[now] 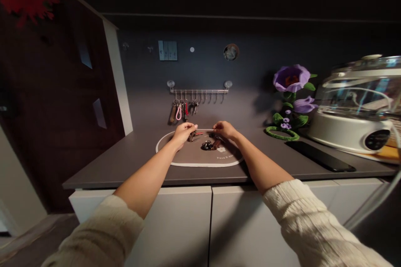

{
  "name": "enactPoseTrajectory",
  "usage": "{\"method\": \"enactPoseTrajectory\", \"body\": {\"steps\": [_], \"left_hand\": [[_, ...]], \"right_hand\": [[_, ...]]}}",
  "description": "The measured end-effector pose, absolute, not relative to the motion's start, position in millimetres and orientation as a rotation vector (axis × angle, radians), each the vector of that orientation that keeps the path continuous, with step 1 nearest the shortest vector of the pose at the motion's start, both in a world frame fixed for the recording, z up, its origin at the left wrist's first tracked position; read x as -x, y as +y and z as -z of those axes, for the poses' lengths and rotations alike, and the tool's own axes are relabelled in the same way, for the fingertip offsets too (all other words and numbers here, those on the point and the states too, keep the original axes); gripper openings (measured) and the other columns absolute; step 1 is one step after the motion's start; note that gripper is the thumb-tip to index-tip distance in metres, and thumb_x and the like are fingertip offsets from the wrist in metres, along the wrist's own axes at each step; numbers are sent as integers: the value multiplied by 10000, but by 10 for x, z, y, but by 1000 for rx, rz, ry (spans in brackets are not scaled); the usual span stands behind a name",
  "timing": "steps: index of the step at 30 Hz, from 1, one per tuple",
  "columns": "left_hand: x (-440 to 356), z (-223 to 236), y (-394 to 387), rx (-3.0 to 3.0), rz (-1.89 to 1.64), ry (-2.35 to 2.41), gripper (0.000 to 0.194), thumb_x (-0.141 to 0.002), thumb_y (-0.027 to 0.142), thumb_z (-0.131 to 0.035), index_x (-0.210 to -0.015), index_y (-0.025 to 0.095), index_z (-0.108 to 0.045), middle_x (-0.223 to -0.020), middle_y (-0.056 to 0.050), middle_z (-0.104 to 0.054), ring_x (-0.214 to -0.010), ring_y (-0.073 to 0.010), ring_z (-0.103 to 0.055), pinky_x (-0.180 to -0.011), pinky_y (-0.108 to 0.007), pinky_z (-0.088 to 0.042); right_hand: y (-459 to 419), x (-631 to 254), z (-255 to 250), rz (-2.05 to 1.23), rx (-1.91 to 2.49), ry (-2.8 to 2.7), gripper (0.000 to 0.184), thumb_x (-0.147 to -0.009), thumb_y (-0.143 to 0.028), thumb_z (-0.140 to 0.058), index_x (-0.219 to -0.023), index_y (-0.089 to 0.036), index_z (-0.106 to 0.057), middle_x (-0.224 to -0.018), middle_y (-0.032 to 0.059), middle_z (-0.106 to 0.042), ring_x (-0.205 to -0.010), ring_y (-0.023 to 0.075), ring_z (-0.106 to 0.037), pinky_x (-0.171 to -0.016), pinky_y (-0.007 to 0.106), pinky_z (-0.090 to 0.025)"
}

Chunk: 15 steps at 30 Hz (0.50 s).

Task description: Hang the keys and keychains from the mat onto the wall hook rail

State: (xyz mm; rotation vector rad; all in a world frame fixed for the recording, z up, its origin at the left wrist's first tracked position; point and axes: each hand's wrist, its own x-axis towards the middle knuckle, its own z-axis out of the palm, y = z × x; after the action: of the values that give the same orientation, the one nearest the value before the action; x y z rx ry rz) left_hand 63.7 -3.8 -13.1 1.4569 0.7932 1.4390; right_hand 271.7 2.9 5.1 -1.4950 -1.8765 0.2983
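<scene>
My left hand (184,134) is over the left part of a brown mat (191,156) with a pale rim. Its thumb and fingers are pinched together at a bunch of keys (193,137) with a red piece, partly hidden by the hand. At the mat's back right, my right hand (224,129) has its fingers curled together. Something dark lies just under those fingertips; whether they hold it I cannot tell. Between the hands, nearer the front, a key ring with a brown fob (216,144) and dark metal parts lies on the mat.
Behind the mat, a hook rail (200,91) on the wall carries several key bunches (179,110) on its left half. Purple artificial flowers (291,79), a black phone (319,155) and a white appliance with a clear top (344,129) stand or lie on the right.
</scene>
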Motion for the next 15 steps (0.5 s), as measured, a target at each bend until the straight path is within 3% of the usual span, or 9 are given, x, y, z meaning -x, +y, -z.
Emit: {"method": "enactPoseTrajectory", "body": {"steps": [5, 15], "left_hand": [[-643, 137, -22, -1435, -1407, 761, 318, -531, 395, -721, -682, 141, -603, -688, -17, -633, -600, -90, -532, -609, -219, -386], [-624, 154, -5, -1381, -1352, 776, 284, -601, 392, -683, -723, 155, -584, -735, -29, -649, -583, -91, -553, -555, -211, -381]], "right_hand": [[64, -2744, -75, -10, 1607, -2127, 146, -709, -129, -565, -804, -146, -674, -820, 48, -683, -730, 120, -590, -667, 182, -403], [132, -2779, -8, -3, 1640, -2204, 219, -699, -84, -569, -880, -127, -685, -843, 47, -691, -768, 119, -613, -696, 163, -411]]}}
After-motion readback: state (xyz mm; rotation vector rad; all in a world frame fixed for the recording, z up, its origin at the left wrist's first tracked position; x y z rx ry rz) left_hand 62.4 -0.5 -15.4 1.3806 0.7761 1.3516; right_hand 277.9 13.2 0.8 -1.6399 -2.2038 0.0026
